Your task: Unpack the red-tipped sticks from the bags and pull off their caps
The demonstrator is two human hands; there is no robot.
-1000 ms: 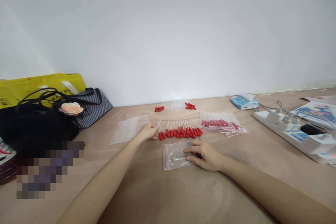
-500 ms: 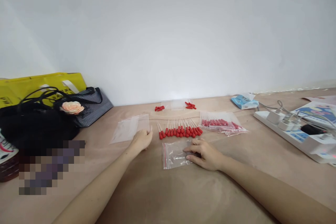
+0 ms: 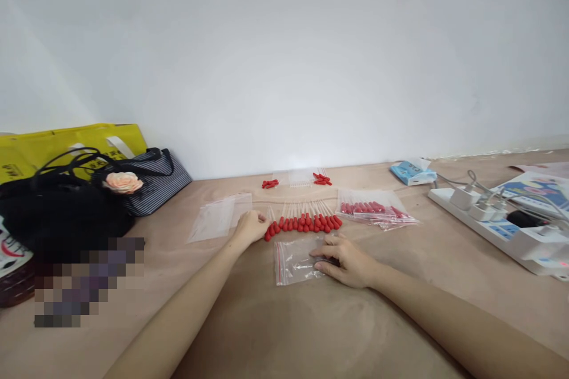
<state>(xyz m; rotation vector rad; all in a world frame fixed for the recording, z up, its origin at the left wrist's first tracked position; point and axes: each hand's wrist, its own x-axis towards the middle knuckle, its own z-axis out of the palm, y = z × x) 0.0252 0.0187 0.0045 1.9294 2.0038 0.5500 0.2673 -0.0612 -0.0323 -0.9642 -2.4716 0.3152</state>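
My left hand (image 3: pixel 252 226) is closed at the left end of a row of thin pale sticks with red bulb-like heads (image 3: pixel 306 223). Its fingertips pinch one red-headed stick (image 3: pixel 267 234), whose shaft is mostly hidden by the fingers. Flat on the table in front of the row lies a clear zip bag (image 3: pixel 293 263) with a red strip along its left edge. My right hand (image 3: pixel 349 260) rests on the bag's right part, thumb and forefinger apart.
Left of the row lie flat clear bags (image 3: pixel 213 219); right of it, filled bags (image 3: pixel 377 207). Red pieces (image 3: pixel 322 179) sit near the wall. Farther right are a tissue pack (image 3: pixel 413 172) and a power strip (image 3: pixel 489 228). Dark bags (image 3: pixel 66 213) stand left.
My left hand has moved right and slightly up to the row's left end, where another red head now shows by its fingertips. My right hand stays on the zip bag.
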